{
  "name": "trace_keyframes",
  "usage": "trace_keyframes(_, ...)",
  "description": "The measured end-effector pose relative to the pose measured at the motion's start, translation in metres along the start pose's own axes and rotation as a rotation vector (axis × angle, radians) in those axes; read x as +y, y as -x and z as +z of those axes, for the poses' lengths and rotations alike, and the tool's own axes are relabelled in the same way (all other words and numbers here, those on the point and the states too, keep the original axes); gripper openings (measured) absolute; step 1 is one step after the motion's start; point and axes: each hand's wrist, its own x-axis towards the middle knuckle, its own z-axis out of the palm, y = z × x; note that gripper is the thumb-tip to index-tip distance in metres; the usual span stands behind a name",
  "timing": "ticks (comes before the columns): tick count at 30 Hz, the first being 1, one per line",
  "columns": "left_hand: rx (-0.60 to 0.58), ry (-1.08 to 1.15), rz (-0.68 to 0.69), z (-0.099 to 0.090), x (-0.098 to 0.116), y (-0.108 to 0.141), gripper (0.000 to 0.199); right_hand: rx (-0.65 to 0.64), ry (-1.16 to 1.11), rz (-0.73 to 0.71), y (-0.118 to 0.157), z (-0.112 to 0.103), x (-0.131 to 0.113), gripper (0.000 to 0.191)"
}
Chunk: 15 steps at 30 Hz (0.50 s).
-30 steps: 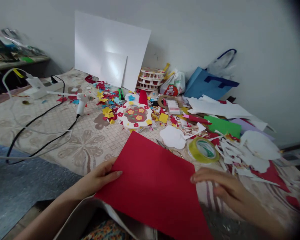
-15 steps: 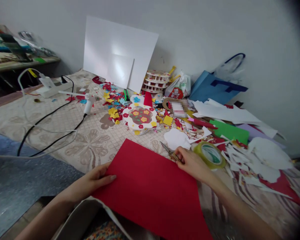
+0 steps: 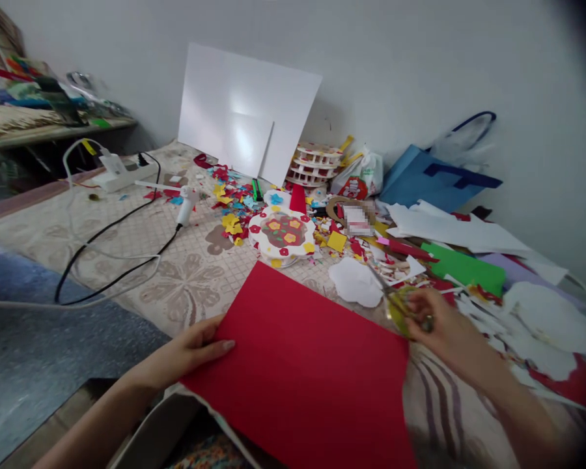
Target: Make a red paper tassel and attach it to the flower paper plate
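The left hand is pinching the red sheet at the table's near edge; the right hand is closing around scissors; seating fingers fully before lifting seems wise.

Counts across the cluttered craft surface

One large red sheet at lower centre, two hands, left and right, one pair of scissors, two white boards upper centre, one blue bag, one green sheet.

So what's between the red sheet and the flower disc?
Head view: only bare patterned cloth and one yellow scrap between the red sheet and flower disc.
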Motion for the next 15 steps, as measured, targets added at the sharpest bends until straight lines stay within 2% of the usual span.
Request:
trace_keyframes(4,0.017,0.026,0.048,0.019,0.003,-0.021,0.05,-0.062,-0.08,0.116,0.0,-0.019,0.071,0.026)
trace_keyframes(7,-0.032,0.008,0.087,0.032,0.003,-0.038,0.05,-0.078,-0.049,0.112,-0.001,-0.017,0.105,0.026)
trace_keyframes(10,-0.033,-0.07,0.153,0.039,0.002,-0.048,0.046,-0.068,-0.021,0.06,0.001,-0.013,0.113,0.028)
trace_keyframes(12,-0.022,-0.128,0.216,0.039,0.002,-0.051,0.049,0.031,0.058,-0.003,0.009,-0.012,0.106,0.033)
trace_keyframes(15,0.038,-0.283,0.321,0.031,0.001,-0.051,0.058,0.182,0.121,-0.111,0.034,-0.007,0.083,0.037)
